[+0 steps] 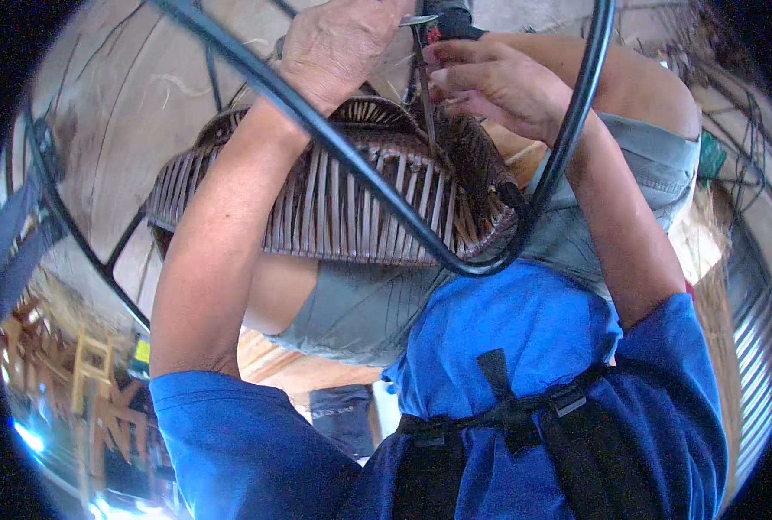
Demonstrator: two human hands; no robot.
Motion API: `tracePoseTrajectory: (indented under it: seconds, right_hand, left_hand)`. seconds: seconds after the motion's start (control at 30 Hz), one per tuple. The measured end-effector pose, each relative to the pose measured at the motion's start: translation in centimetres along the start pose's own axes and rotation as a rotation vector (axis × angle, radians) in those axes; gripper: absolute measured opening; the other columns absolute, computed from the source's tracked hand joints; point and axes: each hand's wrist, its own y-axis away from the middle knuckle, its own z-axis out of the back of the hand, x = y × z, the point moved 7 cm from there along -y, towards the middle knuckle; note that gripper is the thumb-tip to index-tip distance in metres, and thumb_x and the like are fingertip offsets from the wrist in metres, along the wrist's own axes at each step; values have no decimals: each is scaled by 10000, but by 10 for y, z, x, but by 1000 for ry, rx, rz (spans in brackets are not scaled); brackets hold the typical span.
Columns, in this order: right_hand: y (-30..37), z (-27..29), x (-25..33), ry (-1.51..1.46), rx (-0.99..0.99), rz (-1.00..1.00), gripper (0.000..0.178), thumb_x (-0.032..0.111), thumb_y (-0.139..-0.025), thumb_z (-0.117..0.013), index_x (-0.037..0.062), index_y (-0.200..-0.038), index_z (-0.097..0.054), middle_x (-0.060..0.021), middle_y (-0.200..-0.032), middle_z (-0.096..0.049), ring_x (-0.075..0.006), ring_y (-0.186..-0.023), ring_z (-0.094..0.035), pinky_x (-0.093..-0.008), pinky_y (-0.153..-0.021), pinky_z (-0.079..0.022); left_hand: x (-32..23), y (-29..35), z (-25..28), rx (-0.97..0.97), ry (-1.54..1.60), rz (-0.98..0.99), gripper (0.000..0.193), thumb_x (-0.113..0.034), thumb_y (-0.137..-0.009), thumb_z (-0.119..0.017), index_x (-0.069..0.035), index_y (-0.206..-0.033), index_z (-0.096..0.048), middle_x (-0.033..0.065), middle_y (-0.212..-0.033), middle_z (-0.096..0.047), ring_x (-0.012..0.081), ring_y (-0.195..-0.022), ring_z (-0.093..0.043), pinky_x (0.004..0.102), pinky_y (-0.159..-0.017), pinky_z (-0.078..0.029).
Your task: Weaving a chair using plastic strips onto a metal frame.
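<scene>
My left hand [334, 52] is closed in a fist round a slim tool, most of it hidden; a pale pointed metal tip [421, 19] shows beyond the fingers. My right hand [512, 91] has its fingers loosely curved and apart, slightly blurred, close beside a narrow brown strip [427, 104]. That strip runs down to a dark brown woven piece [360, 208] with closely set slats, which rests across my thighs. A wrapped dark bar [481, 160] slants along its right side. Both forearms reach past a bent black metal tube [351, 173].
More black tubes [74, 230] of the frame stand at the left. Wooden chair-like pieces [91, 373] are stacked at the lower left. Dark cords [750, 147] and a corrugated sheet [754, 373] lie at the right. Loose fibres litter the pale floor [117, 95].
</scene>
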Motion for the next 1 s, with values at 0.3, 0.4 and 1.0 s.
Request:
tracePoseTrajectory:
  seconds: [0.3, 0.4, 1.0]
  right_hand:
    - [-70, -43, -43, -353, 623, -229, 222, 297, -948, -519, 96, -1010, -590, 1, -852, -655, -155, -783, -638, -298, -673, -510]
    - [-101, -30, -81, 134, 595, -224, 178, 234, -923, -536, 79, -915, -624, -22, -791, -646, -171, -714, -628, -319, -609, -503]
    - [-95, -17, -65, 626, 339, -26, 308, 235, -980, -412, -4, -1082, -576, -85, -901, -658, -160, -746, -627, -304, -674, -525]
  left_hand:
    - [17, 47, 39, 195, -254, 438, 106, -136, -827, -546, -51, -890, -539, 133, -725, -564, 290, -672, -610, 379, -566, -488]
    - [11, 85, 75, 360, -365, 815, 111, -123, -841, -538, -65, -930, -572, 176, -784, -634, 307, -750, -654, 372, -583, -512]
    - [-171, 156, 56, -272, 291, 885, 303, -147, -761, -690, -82, -1048, -620, 93, -1150, -529, 272, -1013, -575, 361, -833, -501]
